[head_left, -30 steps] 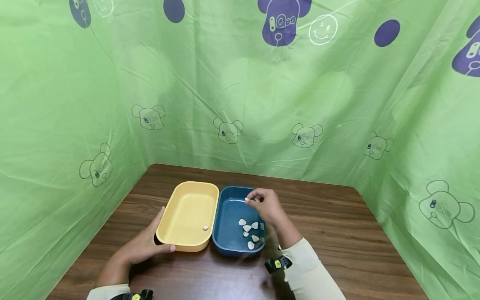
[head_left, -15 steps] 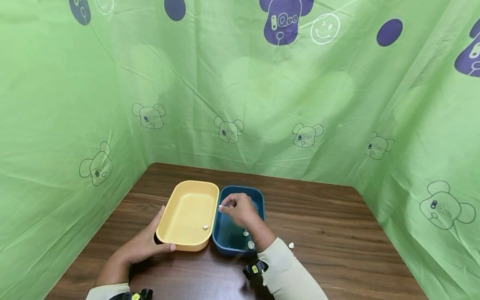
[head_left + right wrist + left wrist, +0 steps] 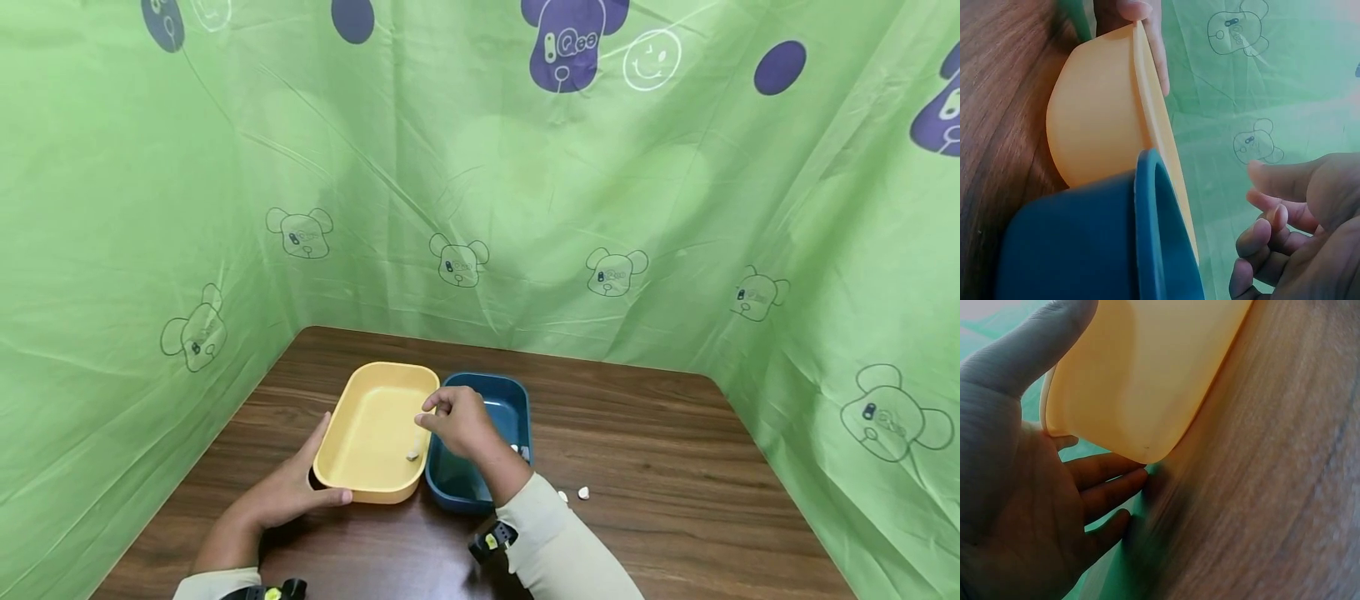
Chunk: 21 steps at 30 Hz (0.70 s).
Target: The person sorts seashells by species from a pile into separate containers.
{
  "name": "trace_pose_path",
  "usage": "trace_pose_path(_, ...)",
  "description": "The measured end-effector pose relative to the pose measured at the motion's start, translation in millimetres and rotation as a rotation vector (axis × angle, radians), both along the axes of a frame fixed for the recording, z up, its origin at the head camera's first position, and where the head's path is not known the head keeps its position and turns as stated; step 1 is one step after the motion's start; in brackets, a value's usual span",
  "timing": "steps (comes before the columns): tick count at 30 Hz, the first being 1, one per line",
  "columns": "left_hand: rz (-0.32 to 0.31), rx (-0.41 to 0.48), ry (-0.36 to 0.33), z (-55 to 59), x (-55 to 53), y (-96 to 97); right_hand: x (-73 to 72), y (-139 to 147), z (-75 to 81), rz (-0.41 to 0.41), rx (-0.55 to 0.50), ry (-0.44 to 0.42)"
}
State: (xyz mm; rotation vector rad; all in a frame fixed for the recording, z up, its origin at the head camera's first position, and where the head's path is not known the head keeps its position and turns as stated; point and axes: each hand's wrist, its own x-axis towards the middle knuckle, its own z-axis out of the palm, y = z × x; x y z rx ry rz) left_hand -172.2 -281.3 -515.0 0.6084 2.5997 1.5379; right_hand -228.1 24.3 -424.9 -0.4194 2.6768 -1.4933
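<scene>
Looking down from your head camera, you have a dark wooden table (image 3: 660,450) in front of you, walled in by a green printed curtain (image 3: 525,192). Two trays sit side by side, touching: the yellow tray (image 3: 367,417) at about 10 o'clock from your chest and the blue tray (image 3: 510,400) at about 12 o'clock. Your left forearm comes in from 7 o'clock, and your left hand (image 3: 288,492) cups the near left corner of the yellow tray, thumb curled along its near rim and fingers spread against its outer left wall; the left wrist view shows the same open-palmed clasp. Your right forearm, in a cream sleeve (image 3: 558,542), crosses over the blue tray toward 11 o'clock. Your right hand (image 3: 457,421) hangs above the seam between the trays, fingertips drawn together and curled; whether they pinch anything you cannot tell. One white piece (image 3: 412,456) lies in the yellow tray, at 7 o'clock just below those fingertips. Two more white pieces (image 3: 582,492) lie on the table at 3 o'clock from the blue tray.
</scene>
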Motion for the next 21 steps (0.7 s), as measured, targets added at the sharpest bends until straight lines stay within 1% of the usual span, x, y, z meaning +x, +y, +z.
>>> trace_pose_path(6,-0.001,0.003,0.003,1.3,-0.1,0.2,1.0,7.7,-0.1,-0.026,-0.018,0.01)
trace_pose_path(11,-0.008,0.006,0.01,1.1,0.0,-0.2,1.4,17.2,-0.5,-0.045,-0.006,0.02)
trace_pose_path(21,0.0,-0.004,0.005,1.4,0.1,0.6,3.5,46.8,0.7,-0.057,0.021,0.031)
